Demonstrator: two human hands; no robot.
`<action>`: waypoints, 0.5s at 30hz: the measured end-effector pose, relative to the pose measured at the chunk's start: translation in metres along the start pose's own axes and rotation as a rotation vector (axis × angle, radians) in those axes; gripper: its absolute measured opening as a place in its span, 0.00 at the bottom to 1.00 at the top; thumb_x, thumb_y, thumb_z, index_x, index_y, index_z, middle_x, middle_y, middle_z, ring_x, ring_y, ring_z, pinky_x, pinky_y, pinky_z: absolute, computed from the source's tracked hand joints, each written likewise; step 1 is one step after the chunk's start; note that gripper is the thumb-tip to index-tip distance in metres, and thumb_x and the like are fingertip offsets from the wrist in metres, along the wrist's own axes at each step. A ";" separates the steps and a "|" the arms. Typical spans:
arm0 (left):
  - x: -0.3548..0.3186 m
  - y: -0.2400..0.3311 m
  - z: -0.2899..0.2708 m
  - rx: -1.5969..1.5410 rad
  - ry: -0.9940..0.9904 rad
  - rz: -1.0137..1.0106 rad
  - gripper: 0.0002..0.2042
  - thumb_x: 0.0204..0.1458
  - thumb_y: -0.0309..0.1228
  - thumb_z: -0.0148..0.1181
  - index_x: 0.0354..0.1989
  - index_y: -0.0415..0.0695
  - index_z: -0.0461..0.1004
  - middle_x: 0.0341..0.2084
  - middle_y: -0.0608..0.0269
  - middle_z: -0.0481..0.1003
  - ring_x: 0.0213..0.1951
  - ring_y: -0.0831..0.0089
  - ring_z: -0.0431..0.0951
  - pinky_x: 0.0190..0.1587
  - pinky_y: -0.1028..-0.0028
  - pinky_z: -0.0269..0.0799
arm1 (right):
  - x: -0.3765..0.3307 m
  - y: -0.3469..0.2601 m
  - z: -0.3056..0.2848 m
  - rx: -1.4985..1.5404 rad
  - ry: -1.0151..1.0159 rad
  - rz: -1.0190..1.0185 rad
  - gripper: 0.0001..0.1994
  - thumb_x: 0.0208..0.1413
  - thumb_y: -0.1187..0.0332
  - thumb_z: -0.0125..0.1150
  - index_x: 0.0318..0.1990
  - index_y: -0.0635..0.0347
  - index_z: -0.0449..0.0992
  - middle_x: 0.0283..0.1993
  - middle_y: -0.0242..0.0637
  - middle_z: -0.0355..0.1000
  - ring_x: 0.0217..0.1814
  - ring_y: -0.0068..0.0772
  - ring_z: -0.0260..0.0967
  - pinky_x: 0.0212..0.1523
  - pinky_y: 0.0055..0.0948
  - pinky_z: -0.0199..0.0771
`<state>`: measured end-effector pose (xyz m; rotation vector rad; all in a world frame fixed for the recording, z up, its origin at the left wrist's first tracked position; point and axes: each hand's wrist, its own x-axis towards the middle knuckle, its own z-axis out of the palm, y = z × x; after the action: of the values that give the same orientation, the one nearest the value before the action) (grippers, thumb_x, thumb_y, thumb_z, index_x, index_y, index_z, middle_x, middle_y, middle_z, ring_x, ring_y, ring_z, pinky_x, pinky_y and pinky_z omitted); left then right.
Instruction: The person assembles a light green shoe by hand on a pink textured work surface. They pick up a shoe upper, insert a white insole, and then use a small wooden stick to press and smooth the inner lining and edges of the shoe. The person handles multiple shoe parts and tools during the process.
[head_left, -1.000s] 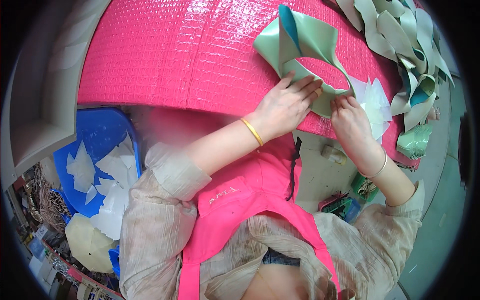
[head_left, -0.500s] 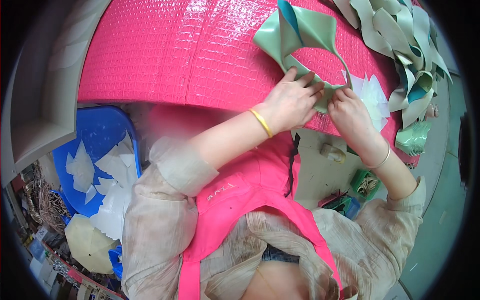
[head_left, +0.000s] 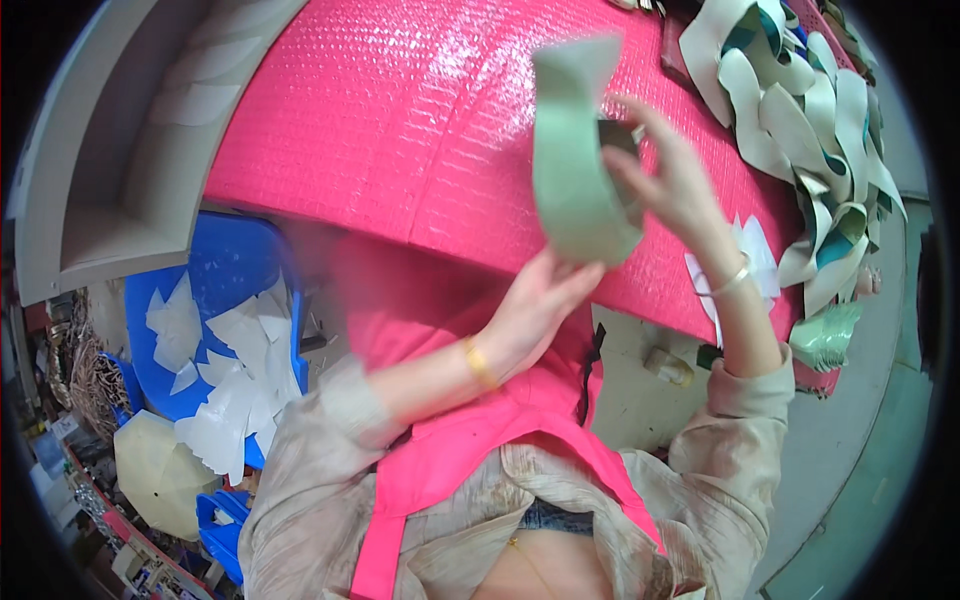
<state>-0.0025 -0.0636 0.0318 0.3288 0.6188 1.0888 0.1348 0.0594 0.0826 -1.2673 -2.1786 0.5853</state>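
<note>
A light green, leather-like piece point(head_left: 575, 190) curves into a loop and stands raised over the near part of the pink padded table. My left hand point(head_left: 540, 305), a yellow band at its wrist, grips the lower rim of this piece between thumb and fingers. On the other side my right hand point(head_left: 672, 175), slightly smeared by motion, has its fingers spread beside the dark opening of the loop. Whether those fingertips touch the inner side I cannot tell.
The glossy pink table cover point(head_left: 400, 130) fills the middle. Similar pale green pieces point(head_left: 800, 130) are heaped at the far right. White sheets point(head_left: 755, 260) lie near the right edge. Left of me, a blue bin point(head_left: 210, 260) holds white scraps, below a grey shelf point(head_left: 130, 200).
The green piece has turned upright and moved nearer to me. My left hand has slid down to its lower rim; my right hand has let go and risen with fingers apart.
</note>
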 end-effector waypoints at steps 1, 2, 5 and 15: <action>-0.022 0.007 -0.013 0.013 0.088 -0.228 0.23 0.53 0.26 0.54 0.58 0.40 0.59 0.50 0.61 0.66 0.44 0.76 0.71 0.48 0.72 0.67 | 0.005 0.006 0.012 -0.032 -0.112 0.010 0.23 0.42 0.73 0.62 0.50 0.61 0.67 0.47 0.44 0.68 0.51 0.44 0.64 0.53 0.34 0.63; -0.040 0.021 -0.026 0.114 0.028 -0.331 0.22 0.53 0.26 0.53 0.57 0.40 0.60 0.48 0.62 0.68 0.45 0.75 0.70 0.48 0.72 0.67 | 0.013 0.005 0.017 -0.109 -0.110 -0.062 0.22 0.42 0.72 0.62 0.48 0.61 0.68 0.46 0.44 0.67 0.51 0.43 0.64 0.52 0.35 0.63; -0.057 0.088 -0.049 0.598 -0.091 -0.436 0.19 0.55 0.26 0.51 0.55 0.35 0.63 0.48 0.53 0.68 0.48 0.70 0.70 0.52 0.69 0.65 | 0.026 -0.003 0.027 -0.444 -0.104 -0.215 0.17 0.41 0.72 0.61 0.42 0.61 0.70 0.42 0.42 0.66 0.48 0.41 0.63 0.47 0.35 0.65; 0.150 0.135 -0.011 1.662 0.185 0.373 0.18 0.42 0.42 0.61 0.28 0.36 0.76 0.21 0.51 0.75 0.24 0.63 0.76 0.30 0.67 0.70 | -0.011 -0.001 0.009 -0.571 -0.166 -0.486 0.10 0.36 0.74 0.56 0.31 0.60 0.67 0.30 0.39 0.65 0.34 0.37 0.65 0.34 0.33 0.66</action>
<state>-0.0590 0.1298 0.0499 1.8309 1.5913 0.7016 0.1327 0.0482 0.0736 -0.8918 -2.7810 -0.1485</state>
